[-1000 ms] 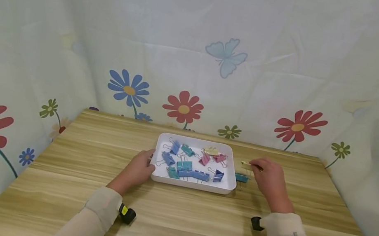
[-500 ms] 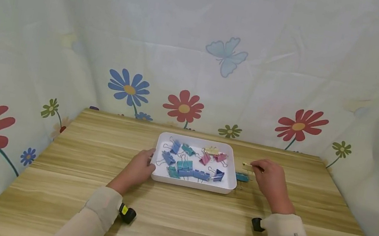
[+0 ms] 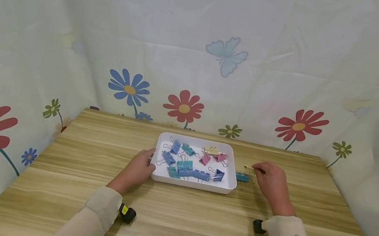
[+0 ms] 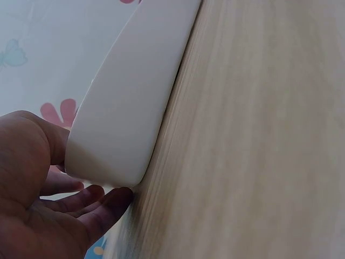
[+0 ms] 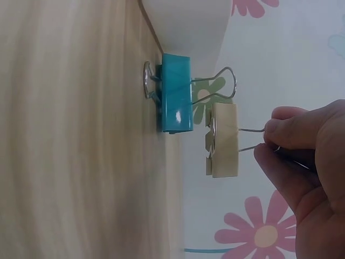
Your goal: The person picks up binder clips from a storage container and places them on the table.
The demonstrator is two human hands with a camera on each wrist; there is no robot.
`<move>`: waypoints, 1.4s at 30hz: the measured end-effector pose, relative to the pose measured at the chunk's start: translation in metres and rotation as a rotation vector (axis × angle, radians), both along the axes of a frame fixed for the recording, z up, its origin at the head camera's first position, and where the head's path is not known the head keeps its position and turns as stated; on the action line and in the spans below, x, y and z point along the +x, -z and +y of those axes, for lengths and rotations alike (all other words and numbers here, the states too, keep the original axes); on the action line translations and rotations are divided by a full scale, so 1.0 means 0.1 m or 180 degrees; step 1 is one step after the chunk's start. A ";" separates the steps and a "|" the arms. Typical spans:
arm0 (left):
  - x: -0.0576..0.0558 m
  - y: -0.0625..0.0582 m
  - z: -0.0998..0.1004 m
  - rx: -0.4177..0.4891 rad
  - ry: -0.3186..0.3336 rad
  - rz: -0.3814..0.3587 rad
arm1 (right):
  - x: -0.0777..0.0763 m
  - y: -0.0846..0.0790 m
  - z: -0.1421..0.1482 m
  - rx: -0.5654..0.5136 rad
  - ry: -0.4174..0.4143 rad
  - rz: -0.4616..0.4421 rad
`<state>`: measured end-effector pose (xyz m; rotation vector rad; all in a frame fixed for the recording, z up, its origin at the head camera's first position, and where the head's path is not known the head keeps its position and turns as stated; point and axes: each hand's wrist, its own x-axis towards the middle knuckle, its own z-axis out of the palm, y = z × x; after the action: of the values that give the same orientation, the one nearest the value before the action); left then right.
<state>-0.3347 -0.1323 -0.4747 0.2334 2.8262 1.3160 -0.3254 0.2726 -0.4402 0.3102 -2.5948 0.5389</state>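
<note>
My right hand (image 3: 271,184) pinches a wire handle of a pale yellow binder clip (image 5: 225,140) between thumb and fingertips. Close by, a teal binder clip (image 5: 177,93) stands on the table just outside the right end of a white tray (image 3: 193,185). At the tray's left end, my left hand (image 3: 140,166) grips the wall; in the left wrist view the thumb is partly hidden behind it and fingertips touch near its lower edge. Inside the tray lie several binder clips, among them a blue clip (image 3: 185,173), a pink clip (image 3: 204,159) and a yellow clip (image 3: 211,151).
The wooden table (image 3: 186,226) reaches back to a hanging cloth (image 3: 171,48) printed with flowers and butterflies. More of this cloth hangs at both sides. A small black camera is on each wrist.
My right hand has shifted slightly right and toward me, with the yellow binder clip still pinched. The left hand and the tray have stayed in place.
</note>
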 end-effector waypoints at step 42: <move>0.00 -0.02 0.01 -0.0022 -0.0020 -0.0034 | 0.00 0.13 0.11 -0.0056 0.0164 -0.0185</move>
<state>-0.3344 -0.1314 -0.4728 0.2171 2.8246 1.3042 -0.3253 0.2840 -0.4531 0.2243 -2.6447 0.5601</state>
